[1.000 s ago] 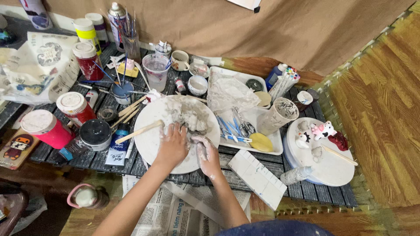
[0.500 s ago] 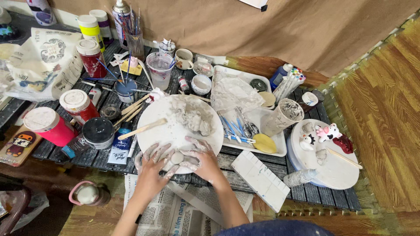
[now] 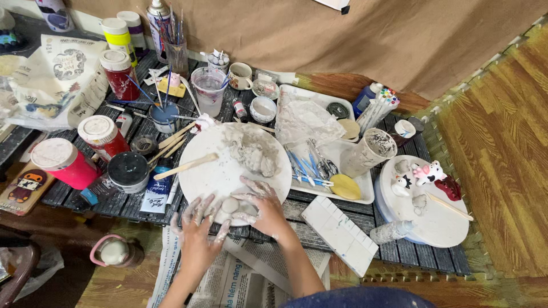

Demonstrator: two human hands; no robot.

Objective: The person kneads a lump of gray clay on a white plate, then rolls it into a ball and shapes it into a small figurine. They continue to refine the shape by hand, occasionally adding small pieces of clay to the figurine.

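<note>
You are kneeling at a low, dark slatted table (image 3: 342,239) that is sitting on a wood floor (image 3: 502,142), with brown paper (image 3: 354,40) hanging behind it and newspaper (image 3: 240,279) lying under your arms.

The biggest thing in front of you is a round white board (image 3: 211,177). A lump of grey clay (image 3: 254,154) is sitting on its far side, and a flat wooden stick (image 3: 188,165) is lying across it. A small ball of clay (image 3: 230,205) is resting at the near edge of the board. Your left hand (image 3: 198,228) is lying flat with fingers spread, just beside the ball. Your right hand (image 3: 264,202) is curling loosely around the ball from the other side. Neither hand is squeezing shut, and both are smeared with clay.

To your right, a white tray (image 3: 357,197) is holding blue tools, scissors and a yellow sponge (image 3: 345,186). A crumpled clear plastic bag (image 3: 308,121) is lying at its far end. A paper cup (image 3: 368,151) smeared with clay is tipping beside it. Further right, a second round board (image 3: 439,219) is holding small painted figures (image 3: 428,172).

To your left, red paint jars (image 3: 103,136) with white lids are standing near a black-lidded jar (image 3: 128,170). A clear cup of cloudy water (image 3: 209,91) and a jar of brushes (image 3: 176,54) are standing farther back.
</note>
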